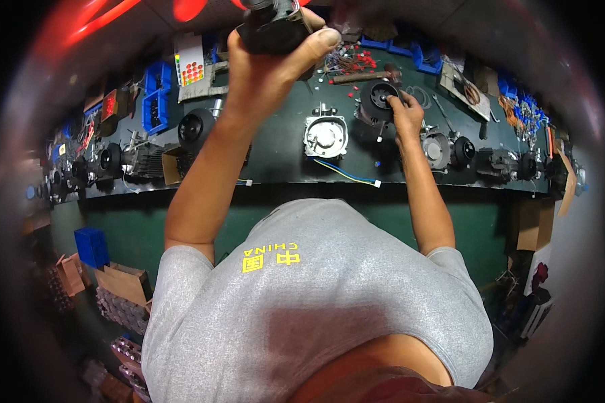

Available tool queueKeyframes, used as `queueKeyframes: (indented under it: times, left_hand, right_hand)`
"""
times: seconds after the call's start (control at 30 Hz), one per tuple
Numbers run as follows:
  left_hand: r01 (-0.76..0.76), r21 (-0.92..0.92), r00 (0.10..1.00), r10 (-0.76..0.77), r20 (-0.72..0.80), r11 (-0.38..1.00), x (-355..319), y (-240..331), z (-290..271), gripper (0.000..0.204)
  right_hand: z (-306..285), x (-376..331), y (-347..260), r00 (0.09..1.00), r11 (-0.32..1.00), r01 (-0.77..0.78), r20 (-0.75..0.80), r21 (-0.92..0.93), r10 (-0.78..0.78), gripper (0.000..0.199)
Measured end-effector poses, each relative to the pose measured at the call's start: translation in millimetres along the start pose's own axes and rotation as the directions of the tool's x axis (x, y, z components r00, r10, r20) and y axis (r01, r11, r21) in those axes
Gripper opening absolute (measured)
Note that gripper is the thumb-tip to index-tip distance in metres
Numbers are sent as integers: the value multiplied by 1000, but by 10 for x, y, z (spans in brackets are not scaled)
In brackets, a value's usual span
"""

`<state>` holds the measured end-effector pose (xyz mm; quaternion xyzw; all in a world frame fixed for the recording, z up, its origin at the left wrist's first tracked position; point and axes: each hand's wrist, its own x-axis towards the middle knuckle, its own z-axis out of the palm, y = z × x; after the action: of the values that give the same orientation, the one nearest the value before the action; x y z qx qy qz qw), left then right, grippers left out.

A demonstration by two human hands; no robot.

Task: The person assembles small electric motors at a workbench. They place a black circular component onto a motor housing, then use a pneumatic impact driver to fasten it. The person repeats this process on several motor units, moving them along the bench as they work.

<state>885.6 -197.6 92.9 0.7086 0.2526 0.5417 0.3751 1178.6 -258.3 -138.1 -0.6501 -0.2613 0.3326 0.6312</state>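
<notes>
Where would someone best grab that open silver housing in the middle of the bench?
The silver housing is probably best taken from above, by the left and right sides of its rim: it lies open face up, a fitting juts from its far side and wires trail from its near side. The right hand touches a black-wheeled unit to its right.

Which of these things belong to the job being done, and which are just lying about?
Seemingly in the job:
- black and grey part, held up in the left hand
- black round slotted wheel, touched by the right hand

Apparently lying about:
- brown wooden-handled tool
- silver metal wrench
- blue box on the floor
</notes>
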Motion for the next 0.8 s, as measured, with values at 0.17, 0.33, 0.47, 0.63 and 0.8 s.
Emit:
queueKeyframes:
  times: [0.17, 0.33, 0.47, 0.63, 0.8]
  left_hand:
    - [3, -96, 995, -13, -97, 995, -119, 208, -229, 16]
    - [135, 34, 945, -119, -306, 990, -333, 436, -757, 21]
    - [97, -63, 914, -114, -389, 993, -510, 518, -1166, 20]
    - [35, -167, 878, -110, -466, 985, -618, 399, -1614, 20]
    - [-15, -331, 881, -145, -451, 943, -617, 183, -2017, 22]
  right_hand:
    - [-144, 349, 1053, 990, 994, -105, -99, -4, 104, 53]
    - [-194, 393, 1712, 974, 982, -187, -132, -22, 182, 57]
    - [-250, 400, 1776, 980, 968, -183, -104, -172, 167, 67]
    - [-230, 202, 1417, 992, 817, -121, -94, -563, 82, 86]
    - [49, -246, 759, 914, 713, 303, -19, -633, -405, 58]
